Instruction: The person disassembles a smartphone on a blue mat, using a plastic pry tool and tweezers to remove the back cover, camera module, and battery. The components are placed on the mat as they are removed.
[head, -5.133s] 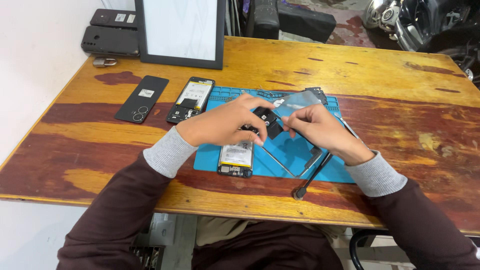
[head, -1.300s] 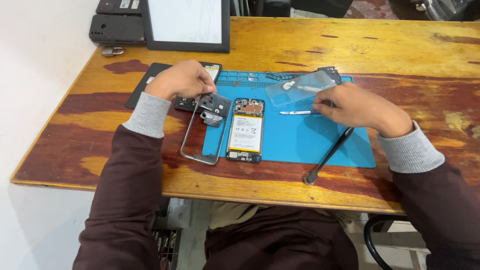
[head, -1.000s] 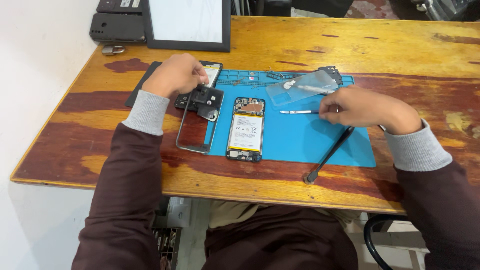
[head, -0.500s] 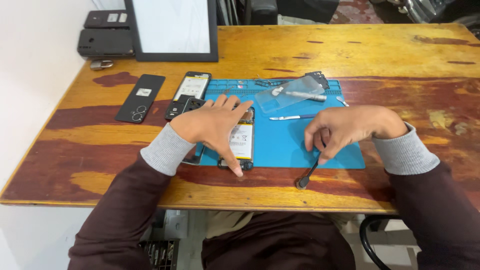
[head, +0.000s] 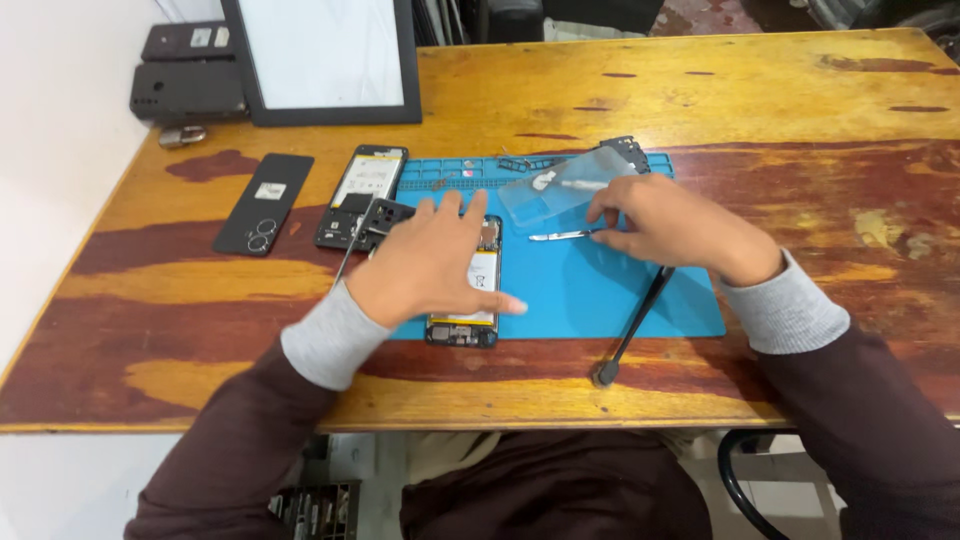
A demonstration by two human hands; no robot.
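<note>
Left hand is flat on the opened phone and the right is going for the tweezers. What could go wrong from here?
1. The left hand lies on the opened phone, over its exposed battery; pressing down could stress bare parts.
2. The right hand reaches the tweezers beside the clear plastic cover; a nudge could scatter the small parts there.
3. The black pry tool pokes off the blue mat under the right wrist; a sleeve could sweep it away.

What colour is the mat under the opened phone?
The mat is bright blue, as the head view shows.

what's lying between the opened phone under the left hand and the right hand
Only bare blue mat lies between the opened phone and the right hand, as the head view shows; the tweezers sit at that hand's fingertips.
</note>
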